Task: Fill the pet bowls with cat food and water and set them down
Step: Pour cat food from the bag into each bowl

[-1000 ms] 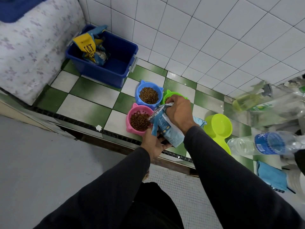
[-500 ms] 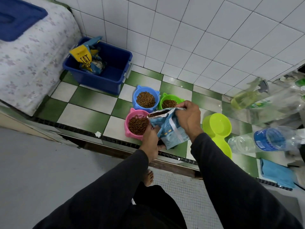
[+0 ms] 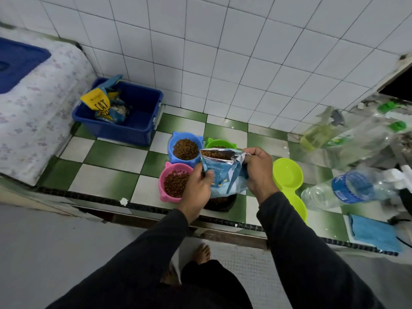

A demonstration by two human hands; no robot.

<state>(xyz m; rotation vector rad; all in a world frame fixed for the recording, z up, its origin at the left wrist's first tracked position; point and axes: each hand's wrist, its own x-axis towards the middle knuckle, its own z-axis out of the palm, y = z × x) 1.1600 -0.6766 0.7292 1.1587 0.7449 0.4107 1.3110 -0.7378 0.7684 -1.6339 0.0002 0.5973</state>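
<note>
Both hands hold a blue cat food pouch (image 3: 223, 172) upright over the tiled ledge, its open top showing kibble. My left hand (image 3: 198, 188) grips the pouch's lower left side. My right hand (image 3: 258, 172) pinches its upper right edge. A blue bowl (image 3: 185, 148) and a pink bowl (image 3: 175, 182) hold kibble. The green bowl (image 3: 219, 143) behind the pouch is mostly hidden. Under the pouch sits a dark bowl (image 3: 220, 202) with kibble. A lime double bowl (image 3: 288, 177) lies to the right, with nothing in it.
A blue bin (image 3: 133, 117) with a yellow cat food bag (image 3: 100, 103) stands at the wall on the left. Water bottles (image 3: 350, 190), a spray bottle (image 3: 318, 134) and a blue cloth (image 3: 374, 233) lie at the right. A flowered cushion (image 3: 33, 112) is far left.
The pouch went from tipped over the bowls to upright and slightly higher. My right hand moved from covering the pouch's top to pinching its upper right edge. The camera view shifted back.
</note>
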